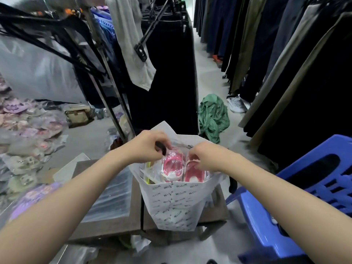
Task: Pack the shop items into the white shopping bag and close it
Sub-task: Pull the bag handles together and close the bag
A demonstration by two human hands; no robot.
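A white shopping bag (175,202) printed with small black logos stands open on a low brown table (114,225). Inside lie pink slippers in clear plastic wrap (174,166), with a yellow-edged packet beside them on the left. My left hand (147,146) is at the bag's left rim, its fingers curled round a black handle. Over the right side of the opening, my right hand (204,159) pinches the plastic wrap of the slippers, its fingertips partly hidden.
A blue plastic chair (297,197) stands close on the right. Racks of dark trousers (171,73) hang ahead and along the right. A green garment (213,115) lies on the floor. Piles of wrapped slippers (24,130) cover the floor at left. A clear plastic packet (112,199) lies on the table.
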